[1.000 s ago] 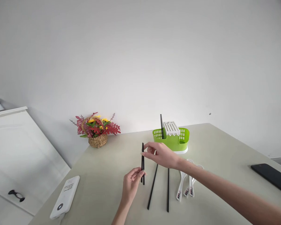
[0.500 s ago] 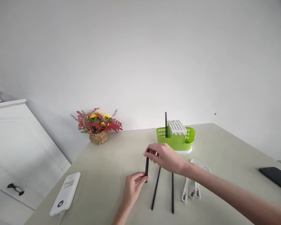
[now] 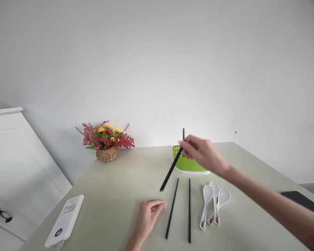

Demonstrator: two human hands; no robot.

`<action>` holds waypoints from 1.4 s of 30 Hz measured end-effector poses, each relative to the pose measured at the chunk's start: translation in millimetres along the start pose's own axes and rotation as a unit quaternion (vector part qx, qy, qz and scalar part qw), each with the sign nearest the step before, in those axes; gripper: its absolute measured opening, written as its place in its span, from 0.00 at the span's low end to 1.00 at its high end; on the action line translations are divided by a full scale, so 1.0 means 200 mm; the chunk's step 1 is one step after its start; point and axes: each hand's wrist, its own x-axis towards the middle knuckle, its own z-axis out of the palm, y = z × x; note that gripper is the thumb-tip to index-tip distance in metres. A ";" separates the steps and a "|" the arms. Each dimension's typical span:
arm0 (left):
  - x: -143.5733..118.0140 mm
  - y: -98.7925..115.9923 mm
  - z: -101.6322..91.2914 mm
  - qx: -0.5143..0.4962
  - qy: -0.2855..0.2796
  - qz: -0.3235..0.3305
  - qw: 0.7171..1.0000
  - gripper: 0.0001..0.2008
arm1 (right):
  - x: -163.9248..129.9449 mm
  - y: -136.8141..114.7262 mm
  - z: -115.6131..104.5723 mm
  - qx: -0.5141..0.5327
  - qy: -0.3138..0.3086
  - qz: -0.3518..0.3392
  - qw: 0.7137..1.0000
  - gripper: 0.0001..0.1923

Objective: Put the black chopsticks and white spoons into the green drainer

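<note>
My right hand [image 3: 205, 153] is closed on a pair of black chopsticks [image 3: 171, 170], gripped near their upper ends and slanting down to the left above the table. Behind that hand is a green utensil holder [image 3: 189, 165] on a white base; its right part and white top rack are hidden. More black chopsticks [image 3: 183, 133] stand upright in the holder's left side. My left hand [image 3: 148, 217] rests low over the table, thumb and fingertips pinched together with nothing visible between them. To its right lie one black chopstick [image 3: 172, 208] and another chopstick [image 3: 189, 211], roughly side by side.
Three white spoons [image 3: 207, 194] lie bunched on the table [image 3: 112, 205], right of the chopsticks. A flower basket [image 3: 107, 154] stands by the wall at the back left. A white power bank [image 3: 65, 219] lies front left, a black phone [image 3: 302, 201] far right.
My right hand has lifted the chopsticks out of my left hand and carried them up and right, in front of the holder. The spoons are now uncovered. The view has shifted slightly.
</note>
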 end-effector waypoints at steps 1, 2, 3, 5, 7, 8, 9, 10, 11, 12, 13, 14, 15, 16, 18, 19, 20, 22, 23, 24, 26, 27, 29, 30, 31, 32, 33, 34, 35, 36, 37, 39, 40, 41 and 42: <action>0.00 0.00 0.00 0.006 -0.002 0.004 1.000 0.15 | 0.04 -0.01 -0.07 -0.010 0.023 0.003 1.000 0.21; 0.00 0.00 0.00 0.012 -0.005 0.006 1.000 0.15 | 0.07 -0.01 -0.13 -0.032 0.047 0.002 0.998 0.21; 0.00 0.00 0.00 0.018 -0.008 0.008 1.000 0.15 | 0.11 -0.02 -0.19 -0.060 0.074 -0.005 0.995 0.21; 0.00 0.00 0.00 0.031 -0.014 0.011 0.999 0.15 | 0.18 -0.01 -0.27 -0.121 0.118 -0.022 0.985 0.20; 0.01 0.00 0.01 0.044 -0.012 0.014 0.999 0.15 | 0.25 0.03 -0.30 -0.173 0.143 -0.032 0.974 0.18; 0.01 0.00 0.01 0.050 -0.009 0.016 0.999 0.15 | 0.29 0.07 -0.30 -0.194 0.145 -0.030 0.970 0.18; 0.01 0.00 0.00 0.056 -0.006 0.017 0.998 0.15 | 0.33 0.11 -0.28 -0.214 0.136 -0.022 0.967 0.18; 0.01 0.00 0.00 0.061 -0.004 0.018 0.998 0.15 | 0.38 0.15 -0.26 -0.234 0.117 -0.008 0.965 0.17; 0.01 0.00 0.00 0.065 -0.001 0.019 0.998 0.15 | 0.42 0.20 -0.23 -0.254 0.092 0.008 0.963 0.17; 0.01 0.00 0.00 0.067 -0.001 0.019 0.998 0.15 | 0.46 0.25 -0.19 -0.272 0.065 0.025 0.960 0.17; 0.01 0.00 0.00 0.068 -0.001 0.018 0.998 0.15 | 0.50 0.30 -0.16 -0.283 0.042 0.038 0.958 0.17; 0.01 0.00 0.01 0.068 -0.002 0.017 0.998 0.15 | 0.54 0.35 -0.12 -0.290 0.022 0.048 0.956 0.17; 0.02 -0.01 0.01 0.067 -0.003 0.015 0.998 0.15 | 0.57 0.40 -0.09 -0.292 0.007 0.055 0.955 0.17; 0.02 -0.01 0.01 0.066 -0.005 0.011 0.998 0.15 | 0.59 0.45 -0.05 -0.292 -0.004 0.061 0.954 0.17; 0.03 -0.02 0.01 0.062 -0.007 0.002 0.998 0.15 | 0.63 0.55 0.00 -0.294 -0.025 0.076 0.952 0.16; 0.03 -0.03 0.01 0.060 -0.008 -0.002 0.998 0.15 | 0.65 0.59 0.01 -0.295 -0.033 0.084 0.951 0.16; 0.04 -0.03 0.01 0.058 -0.009 -0.005 0.998 0.15 | 0.66 0.63 0.03 -0.296 -0.039 0.090 0.950 0.16; 0.05 -0.04 0.01 0.059 -0.010 -0.005 0.998 0.14 | 0.67 0.70 0.05 -0.301 -0.043 0.100 0.947 0.16; 0.05 -0.05 0.01 0.061 -0.011 -0.004 0.998 0.14 | 0.67 0.72 0.05 -0.307 -0.038 0.101 0.946 0.16; 0.05 -0.05 0.01 0.064 -0.011 -0.002 0.998 0.14 | 0.67 0.73 0.05 -0.313 -0.030 0.100 0.944 0.14; 0.05 -0.06 0.01 0.071 -0.010 0.002 0.997 0.14 | 0.66 0.74 0.05 -0.326 -0.005 0.091 0.941 0.13; 0.05 -0.06 0.01 0.074 -0.010 0.004 0.997 0.14 | 0.66 0.72 0.04 -0.332 0.009 0.084 0.939 0.15; 0.04 -0.06 0.02 0.084 -0.007 0.005 0.996 0.15 | 0.65 0.68 0.01 -0.341 0.030 0.067 0.937 0.19; 0.04 -0.05 0.02 0.091 -0.006 0.004 0.996 0.15 | 0.63 0.64 -0.01 -0.343 0.038 0.055 0.937 0.19; 0.04 -0.04 0.02 0.100 -0.003 0.004 0.995 0.15 | 0.62 0.60 -0.03 -0.343 0.041 0.040 0.938 0.19; 0.04 -0.04 0.02 0.108 -0.001 0.003 0.994 0.15 | 0.60 0.56 -0.05 -0.340 0.038 0.018 0.940 0.18; 0.04 -0.03 0.02 0.116 0.000 0.004 0.993 0.16 | 0.57 0.52 -0.07 -0.335 0.030 -0.007 0.942 0.16; 0.04 -0.02 0.02 0.122 0.001 0.006 0.992 0.16 | 0.53 0.48 -0.09 -0.329 0.017 -0.033 0.943 0.15; 0.04 -0.01 0.02 0.127 0.002 0.009 0.992 0.16 | 0.49 0.45 -0.11 -0.324 -0.004 -0.059 0.944 0.15; 0.03 0.00 0.02 0.132 0.004 0.014 0.991 0.16 | 0.44 0.42 -0.12 -0.321 -0.031 -0.082 0.943 0.14; 0.03 0.00 0.02 0.139 0.006 0.019 0.990 0.16 | 0.39 0.39 -0.13 -0.321 -0.063 -0.099 0.940 0.14; 0.03 0.01 0.04 0.157 0.016 0.032 0.987 0.16 | 0.26 0.37 -0.13 -0.322 -0.138 -0.123 0.929 0.15; 0.03 0.01 0.05 0.172 0.023 0.037 0.984 0.16 | 0.20 0.37 -0.12 -0.318 -0.179 -0.132 0.922 0.15; 0.03 0.01 0.06 0.189 0.030 0.040 0.981 0.16 | 0.13 0.38 -0.11 -0.311 -0.218 -0.137 0.915 0.15; 0.03 0.01 0.08 0.211 0.038 0.042 0.976 0.16 | 0.07 0.39 -0.10 -0.300 -0.253 -0.141 0.909 0.15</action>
